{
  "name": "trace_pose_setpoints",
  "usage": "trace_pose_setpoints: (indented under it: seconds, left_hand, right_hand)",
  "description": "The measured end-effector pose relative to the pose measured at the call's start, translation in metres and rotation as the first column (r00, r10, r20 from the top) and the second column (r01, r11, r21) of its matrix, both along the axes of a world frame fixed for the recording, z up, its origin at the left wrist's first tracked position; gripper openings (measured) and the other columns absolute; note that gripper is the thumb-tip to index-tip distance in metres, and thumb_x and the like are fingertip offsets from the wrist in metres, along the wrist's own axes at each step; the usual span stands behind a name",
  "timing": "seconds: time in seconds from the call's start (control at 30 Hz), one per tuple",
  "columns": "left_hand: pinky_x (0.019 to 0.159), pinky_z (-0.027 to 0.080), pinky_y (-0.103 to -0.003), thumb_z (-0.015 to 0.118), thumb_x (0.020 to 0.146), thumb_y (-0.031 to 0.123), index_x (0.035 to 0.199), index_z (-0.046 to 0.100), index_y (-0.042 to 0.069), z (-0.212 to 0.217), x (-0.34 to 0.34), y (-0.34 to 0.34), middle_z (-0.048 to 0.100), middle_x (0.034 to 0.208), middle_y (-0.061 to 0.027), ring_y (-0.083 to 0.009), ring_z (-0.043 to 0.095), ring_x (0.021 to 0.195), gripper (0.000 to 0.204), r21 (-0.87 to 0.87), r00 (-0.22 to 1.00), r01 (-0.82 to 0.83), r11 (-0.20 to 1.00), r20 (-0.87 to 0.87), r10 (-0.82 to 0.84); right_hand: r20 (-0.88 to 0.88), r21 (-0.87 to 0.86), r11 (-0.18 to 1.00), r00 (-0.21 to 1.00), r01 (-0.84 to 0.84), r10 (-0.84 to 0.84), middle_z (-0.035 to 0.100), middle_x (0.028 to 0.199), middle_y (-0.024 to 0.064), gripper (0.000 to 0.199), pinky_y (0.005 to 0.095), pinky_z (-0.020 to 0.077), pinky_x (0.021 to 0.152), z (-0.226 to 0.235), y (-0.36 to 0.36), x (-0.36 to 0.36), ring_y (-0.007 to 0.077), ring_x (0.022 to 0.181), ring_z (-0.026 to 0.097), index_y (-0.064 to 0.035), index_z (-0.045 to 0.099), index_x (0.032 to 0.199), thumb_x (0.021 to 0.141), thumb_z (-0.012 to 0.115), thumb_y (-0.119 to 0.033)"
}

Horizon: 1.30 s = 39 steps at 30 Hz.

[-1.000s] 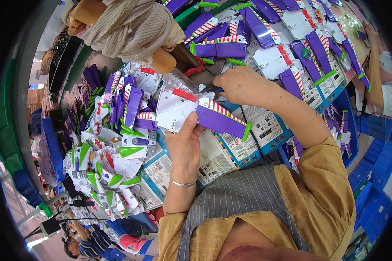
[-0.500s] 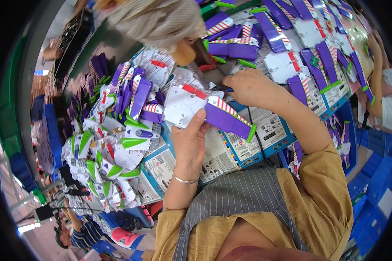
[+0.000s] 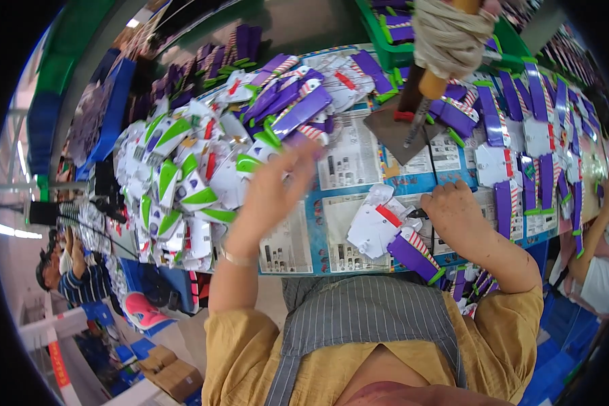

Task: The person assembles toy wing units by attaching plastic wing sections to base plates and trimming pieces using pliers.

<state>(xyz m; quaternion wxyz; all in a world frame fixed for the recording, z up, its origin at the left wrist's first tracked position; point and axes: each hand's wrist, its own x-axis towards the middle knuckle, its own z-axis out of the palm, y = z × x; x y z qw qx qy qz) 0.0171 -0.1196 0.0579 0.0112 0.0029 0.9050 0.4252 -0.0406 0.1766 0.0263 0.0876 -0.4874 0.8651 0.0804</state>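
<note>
My left hand [image 3: 277,189], blurred by motion, is raised with its fingers apart over the pile's edge, close to a purple wing [image 3: 304,111] with a red-and-white striped edge. Nothing shows in it. My right hand [image 3: 457,213] is closed round a slim dark tool [image 3: 417,213], mostly hidden by the fingers. Just left of that tool, a white plastic toy shell [image 3: 369,230] with a red piece lies on the table. Joined to it is a purple wing [image 3: 413,257] with a green tip, pointing toward me.
White-and-green toy parts [image 3: 176,183] are heaped at left. Rows of winged shells [image 3: 538,142] cover the right side. A cloth-wrapped tool [image 3: 450,44] with a metal tip hangs over a grey plate [image 3: 402,135]. A green crate [image 3: 514,44] stands behind. Another person's arm [image 3: 595,227] is at far right.
My left hand has let go of the winged shell, which now lies on the table, and has moved left to the pile. My right hand has come nearer me. The view has shifted.
</note>
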Motion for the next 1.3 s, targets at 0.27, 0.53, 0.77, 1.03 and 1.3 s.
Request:
trace_pose_setpoints:
  seconds: [0.27, 0.53, 0.77, 1.03, 1.3]
  left_hand:
    - [0.091, 0.045, -0.041, 0.054, 0.078, 0.01, 0.127, 0.052, 0.019, -0.036, -0.11, -0.086, 0.053, 0.127, -0.0126, -0.0316, 0.054, 0.111, 0.049, -0.585, 0.996, 0.05, 0.809, 0.084, 0.0]
    - [0.089, 0.046, -0.04, 0.071, 0.071, 0.021, 0.13, 0.049, 0.02, -0.005, -0.109, -0.09, 0.059, 0.114, -0.016, -0.0339, 0.058, 0.102, 0.062, -0.595, 0.998, 0.032, 0.803, 0.057, 0.002]
    - [0.064, 0.047, -0.033, 0.064, 0.078, 0.006, 0.131, 0.045, 0.016, -0.007, -0.078, -0.071, 0.049, 0.088, -0.0097, -0.0219, 0.055, 0.071, 0.057, -0.261, 0.729, -0.294, 0.919, -0.683, 0.039]
    - [0.064, 0.044, -0.029, 0.059, 0.076, 0.004, 0.115, 0.055, 0.0, -0.021, 0.059, 0.027, 0.045, 0.079, -0.0087, -0.02, 0.048, 0.068, 0.039, 0.285, 0.951, 0.161, 0.945, -0.301, -0.071]
    - [0.067, 0.045, -0.02, 0.063, 0.086, 0.01, 0.105, 0.053, 0.0, -0.079, 0.091, 0.037, 0.061, 0.091, -0.0013, -0.0045, 0.055, 0.08, 0.024, 0.916, 0.864, -0.224, 0.332, 0.344, -0.367]
  right_hand:
    - [0.263, -0.463, 0.854, 0.957, 0.238, -0.124, 0.047, 0.097, 0.014, 0.044, 0.0461, 0.0343, 0.094, -0.02, 0.008, 0.009, 0.0337, 0.098, 0.048, -0.0059, 0.049, 0.102, 0.063, 0.068, -0.001]
    - [0.314, -0.661, 0.644, 0.921, 0.386, -0.23, 0.05, 0.113, 0.0167, 0.055, 0.0416, 0.0368, 0.096, -0.048, 0.037, 0.029, 0.0381, 0.113, 0.046, -0.0036, 0.051, 0.117, 0.064, 0.054, 0.009]
    - [0.432, -0.434, 0.753, 0.848, 0.494, -0.308, 0.061, 0.097, 0.0151, 0.048, 0.0399, 0.0432, 0.08, -0.022, -0.012, 0.043, 0.0333, 0.088, 0.055, -0.0092, 0.057, 0.113, 0.067, 0.062, 0.003]
    - [0.527, -0.31, 0.851, 0.822, 0.423, -0.217, 0.061, 0.09, 0.0152, 0.044, 0.0409, 0.0432, 0.078, -0.012, 0.01, 0.026, 0.0336, 0.082, 0.055, -0.0093, 0.058, 0.11, 0.067, 0.06, 0.002]
    - [0.567, -0.175, 0.98, 0.824, 0.097, 0.019, 0.063, 0.092, 0.0146, 0.072, 0.041, 0.0424, 0.078, 0.011, -0.03, 0.02, 0.0332, 0.081, 0.056, -0.0166, 0.049, 0.129, 0.06, 0.059, 0.002]
